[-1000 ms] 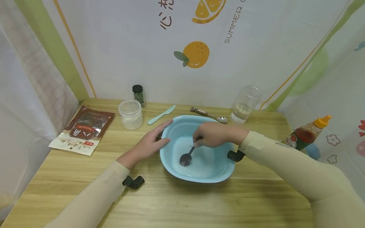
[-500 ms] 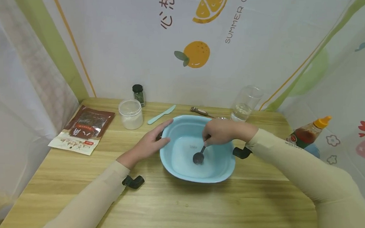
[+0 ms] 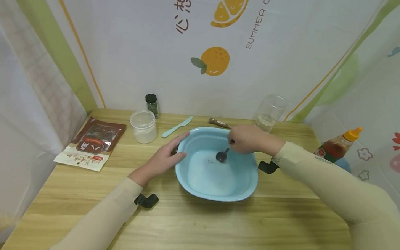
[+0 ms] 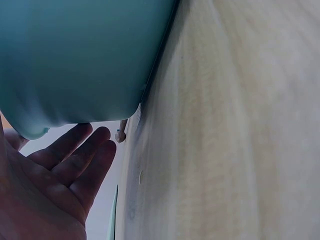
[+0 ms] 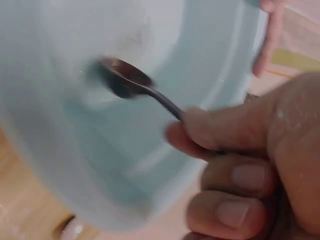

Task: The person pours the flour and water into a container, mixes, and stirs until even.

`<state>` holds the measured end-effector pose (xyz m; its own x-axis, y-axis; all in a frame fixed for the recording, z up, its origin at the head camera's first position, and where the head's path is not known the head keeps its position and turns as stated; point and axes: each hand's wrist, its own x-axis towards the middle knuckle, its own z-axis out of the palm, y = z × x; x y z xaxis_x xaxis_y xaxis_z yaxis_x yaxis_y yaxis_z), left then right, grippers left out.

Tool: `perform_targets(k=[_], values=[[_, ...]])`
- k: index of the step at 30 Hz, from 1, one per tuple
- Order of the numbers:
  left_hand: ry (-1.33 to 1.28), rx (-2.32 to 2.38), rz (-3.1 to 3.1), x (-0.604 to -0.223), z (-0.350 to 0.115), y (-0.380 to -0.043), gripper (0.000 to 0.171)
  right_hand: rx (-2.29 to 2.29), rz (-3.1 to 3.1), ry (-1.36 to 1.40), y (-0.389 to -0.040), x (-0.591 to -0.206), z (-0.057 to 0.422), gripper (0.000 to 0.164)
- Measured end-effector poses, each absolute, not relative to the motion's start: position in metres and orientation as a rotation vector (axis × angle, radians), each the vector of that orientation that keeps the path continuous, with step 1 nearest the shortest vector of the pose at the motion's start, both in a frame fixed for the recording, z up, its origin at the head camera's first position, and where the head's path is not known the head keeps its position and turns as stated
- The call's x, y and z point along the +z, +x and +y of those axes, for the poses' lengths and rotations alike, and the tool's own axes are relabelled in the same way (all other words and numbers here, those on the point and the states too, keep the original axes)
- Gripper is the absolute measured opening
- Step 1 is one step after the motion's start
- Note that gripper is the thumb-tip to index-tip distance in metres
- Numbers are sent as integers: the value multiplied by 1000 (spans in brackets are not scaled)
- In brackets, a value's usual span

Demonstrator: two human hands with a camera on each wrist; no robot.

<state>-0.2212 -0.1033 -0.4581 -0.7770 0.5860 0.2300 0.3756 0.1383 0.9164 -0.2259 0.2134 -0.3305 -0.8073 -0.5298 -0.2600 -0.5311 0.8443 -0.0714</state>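
A basin [image 3: 215, 199] is sitting on the table [image 3: 227, 234], a spoon [image 3: 221, 157] reaching in from the right hand [image 3: 243, 138], the left hand [image 3: 162, 158] resting at its left side. Behind, a utensil [image 3: 218, 122] is lying between knife [image 3: 177, 127], left, and glass [image 3: 269, 111], right. Further left, a jar [image 3: 143, 130] is standing before a small bottle [image 3: 152, 106], a packet [image 3: 92, 143] lying leftmost. I'm seeing a sauce bottle [image 3: 337, 147] beyond the right sleeve [image 3: 327, 184].

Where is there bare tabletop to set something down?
The widest bare patch of table lies on the near side of the basin, between the left sleeve and right sleeve, save for two clear specks. Another lies between the packet and left sleeve. The back edge is crowded: jar, small bottle, knife, brown handle, clear cup.
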Motion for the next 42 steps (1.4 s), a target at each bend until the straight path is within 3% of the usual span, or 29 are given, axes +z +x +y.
perform_targets(k=[8,29,37,42], values=[[945,1706,2233,-457,-104,-219,72,-82,2510,-925,-217,-330,204,17],[955,1698,2237,-458,-102,-220,71,-83,2606,-833,-221,-333,218,17],[944,1707,2256,-458,-104,-219,71,-198,2481,-966,-219,-340,195,18],[949,1701,2251,-459,-103,-220,71,-72,2639,-872,-230,-334,199,19]])
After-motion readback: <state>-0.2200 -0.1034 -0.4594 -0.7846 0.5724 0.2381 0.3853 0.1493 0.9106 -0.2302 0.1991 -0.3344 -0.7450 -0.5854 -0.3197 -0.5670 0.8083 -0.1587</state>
